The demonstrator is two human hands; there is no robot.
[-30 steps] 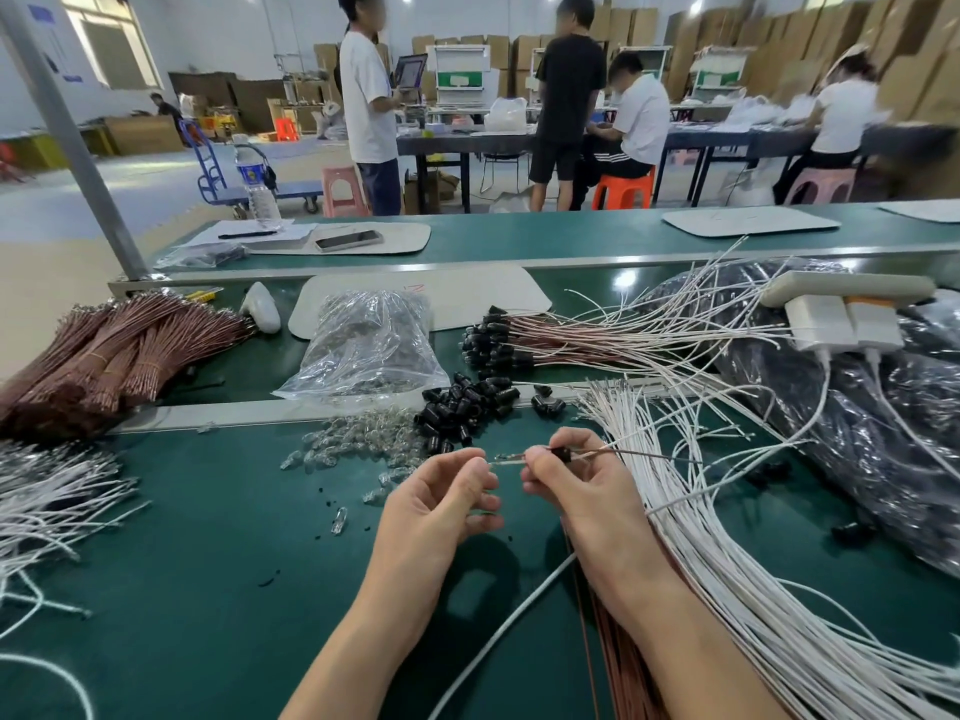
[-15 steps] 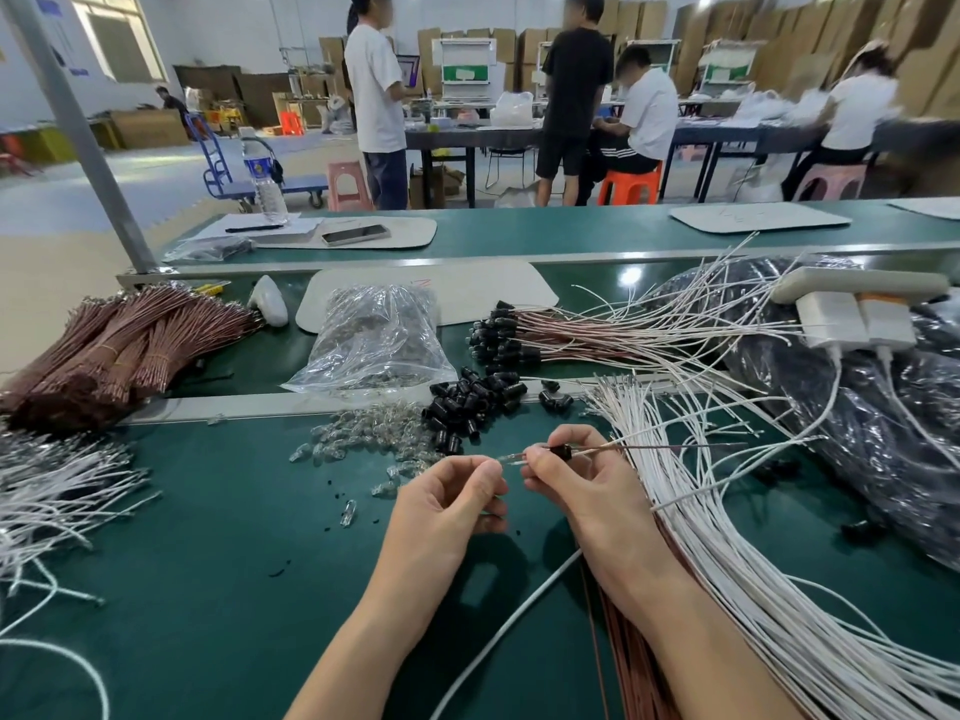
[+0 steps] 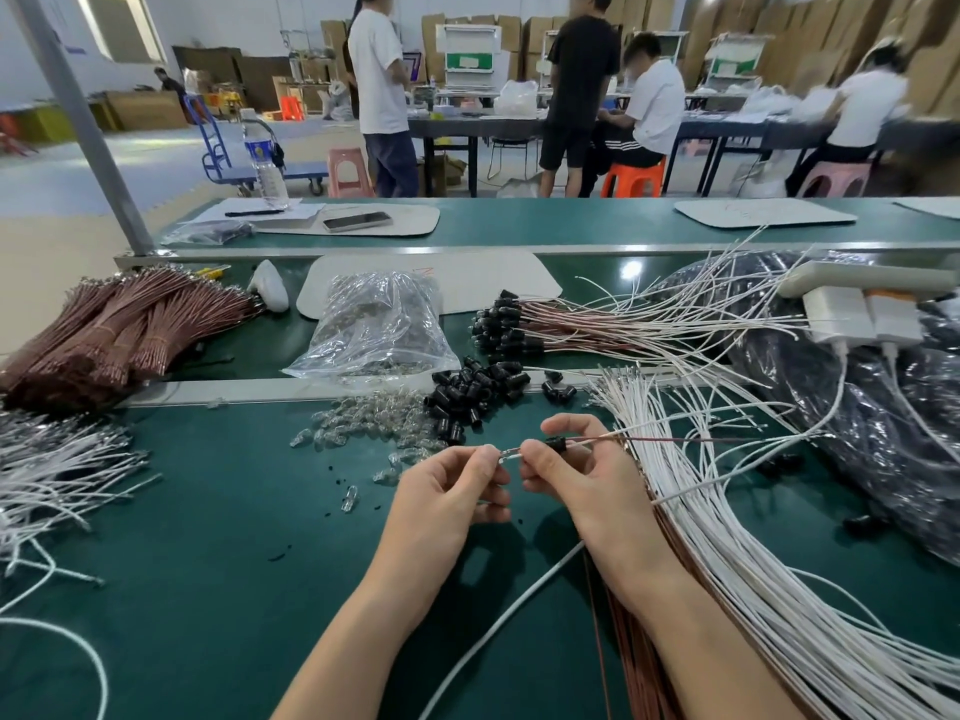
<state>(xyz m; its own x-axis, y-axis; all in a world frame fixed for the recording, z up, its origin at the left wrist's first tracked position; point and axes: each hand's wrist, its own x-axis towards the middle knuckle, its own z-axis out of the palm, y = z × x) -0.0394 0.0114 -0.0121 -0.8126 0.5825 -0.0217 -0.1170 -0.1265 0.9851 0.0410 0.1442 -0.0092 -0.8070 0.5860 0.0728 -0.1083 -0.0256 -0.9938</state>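
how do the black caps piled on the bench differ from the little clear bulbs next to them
The black caps are opaque; the clear bulbs are see-through. The black caps sit heaped by the metal rail; the clear bulbs lie spread thinner to their left, with a few strays nearer the person. Both lie loose on the green bench, beyond the left hand, which pinches a bulb, and the right hand, which holds a cap.

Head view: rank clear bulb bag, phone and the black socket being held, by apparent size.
Largest: clear bulb bag
Then: phone, though farther away
Smallest: black socket, pinched by the right hand
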